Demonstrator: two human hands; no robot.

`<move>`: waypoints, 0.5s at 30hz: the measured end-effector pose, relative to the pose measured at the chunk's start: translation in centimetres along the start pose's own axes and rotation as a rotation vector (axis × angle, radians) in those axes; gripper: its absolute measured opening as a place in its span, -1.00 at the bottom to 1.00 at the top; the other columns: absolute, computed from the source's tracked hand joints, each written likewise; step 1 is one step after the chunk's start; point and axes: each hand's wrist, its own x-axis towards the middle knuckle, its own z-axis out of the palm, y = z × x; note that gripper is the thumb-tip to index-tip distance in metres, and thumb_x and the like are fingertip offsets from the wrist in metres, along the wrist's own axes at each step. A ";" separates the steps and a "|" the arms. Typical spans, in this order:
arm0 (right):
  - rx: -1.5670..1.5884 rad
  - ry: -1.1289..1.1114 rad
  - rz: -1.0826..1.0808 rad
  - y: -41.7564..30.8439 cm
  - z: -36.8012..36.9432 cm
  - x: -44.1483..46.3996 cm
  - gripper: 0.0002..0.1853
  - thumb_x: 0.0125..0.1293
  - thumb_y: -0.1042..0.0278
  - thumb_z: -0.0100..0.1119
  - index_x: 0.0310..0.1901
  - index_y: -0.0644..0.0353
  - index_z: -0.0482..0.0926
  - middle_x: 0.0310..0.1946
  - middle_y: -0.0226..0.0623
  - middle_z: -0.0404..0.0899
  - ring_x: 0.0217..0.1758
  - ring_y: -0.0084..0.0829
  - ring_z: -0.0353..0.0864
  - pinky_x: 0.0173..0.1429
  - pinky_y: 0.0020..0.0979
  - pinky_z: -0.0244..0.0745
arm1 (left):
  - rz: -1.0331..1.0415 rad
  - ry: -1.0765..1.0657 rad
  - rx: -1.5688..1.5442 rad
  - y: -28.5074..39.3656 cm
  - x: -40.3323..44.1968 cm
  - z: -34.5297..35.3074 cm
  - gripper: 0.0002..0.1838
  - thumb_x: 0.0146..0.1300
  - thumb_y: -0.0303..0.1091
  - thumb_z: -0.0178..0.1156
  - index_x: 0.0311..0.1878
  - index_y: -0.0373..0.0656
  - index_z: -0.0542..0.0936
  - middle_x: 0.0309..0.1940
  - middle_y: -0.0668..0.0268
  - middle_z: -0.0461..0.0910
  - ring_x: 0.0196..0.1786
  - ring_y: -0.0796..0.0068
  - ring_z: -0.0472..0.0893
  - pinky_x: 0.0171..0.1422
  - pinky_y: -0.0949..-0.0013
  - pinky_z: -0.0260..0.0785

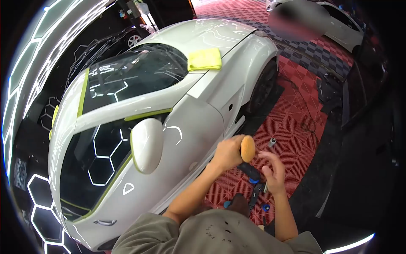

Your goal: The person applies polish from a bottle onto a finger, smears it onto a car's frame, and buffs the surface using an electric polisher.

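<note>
Left hand (228, 153) gripped polisher (249, 171) behind its orange pad (248, 149), held above red floor (296, 165), near car's lower side edge. Pad faced right hand (275, 172), which was open, fingers loosely bent, just apart from it. Bottle (272, 142) stood on floor beyond hands, inside right edge; floor spread widest there. Mirror (148, 146) jutted from car (198, 120), apart from left forearm. Towel (204, 59) lay on hood's rear edge, by windshield (139, 67) corner.

Bright hexagonal lights (35, 40) glare across the white car (192, 120), fisheye distortion curving the dark edges.
</note>
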 end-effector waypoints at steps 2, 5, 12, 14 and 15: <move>-0.323 0.157 -0.070 -1.3 3.7 1.0 -0.35 0.18 0.14 0.40 0.25 0.25 0.42 0.15 -0.01 0.54 0.27 -0.06 0.53 0.29 -0.17 0.42 | -0.020 -0.045 0.005 1.6 0.2 -4.8 -0.64 -0.10 -0.36 0.41 -0.18 -0.16 0.58 -0.29 0.13 0.67 -0.20 -0.05 0.66 -0.14 0.05 0.53; -0.543 -0.070 -0.159 -0.7 9.4 2.4 -0.31 0.07 0.24 0.47 0.24 0.22 0.42 -0.06 -0.01 0.64 0.06 -0.08 0.67 0.15 -0.22 0.52 | 0.107 -0.030 0.115 5.2 0.3 -10.6 -0.63 -0.12 -0.32 0.43 -0.19 -0.19 0.60 -0.33 0.08 0.66 -0.23 -0.07 0.65 -0.14 0.04 0.52; -0.055 -0.466 0.035 -8.3 13.7 6.2 -0.35 -0.04 0.36 0.56 0.13 0.28 0.50 -0.27 -0.24 0.70 -0.23 -0.31 0.73 -0.08 -0.36 0.59 | -0.230 -0.146 -0.121 6.6 -3.0 -24.3 -0.28 -0.16 -0.08 0.57 0.02 -0.39 0.59 -0.26 0.13 0.70 -0.23 0.32 0.70 -0.09 0.34 0.53; 0.054 -0.666 -0.018 -8.4 14.1 6.8 -0.37 -0.04 0.47 0.54 0.13 0.29 0.51 -0.26 -0.26 0.70 -0.22 -0.41 0.72 -0.09 -0.36 0.61 | -0.162 -0.200 -0.867 2.6 -7.1 -24.5 0.00 0.10 0.38 0.29 0.24 -0.48 0.42 -0.09 -0.02 0.67 -0.02 0.23 0.70 0.13 0.25 0.54; 0.269 -0.873 0.050 -9.3 14.5 6.8 -0.35 -0.05 0.52 0.53 0.15 0.32 0.49 -0.27 -0.22 0.71 -0.24 -0.41 0.72 -0.10 -0.35 0.62 | -0.061 -0.245 -1.100 1.6 -8.5 -23.1 0.04 0.10 0.47 0.21 0.22 -0.47 0.44 -0.08 -0.04 0.67 0.00 0.19 0.69 0.17 0.21 0.52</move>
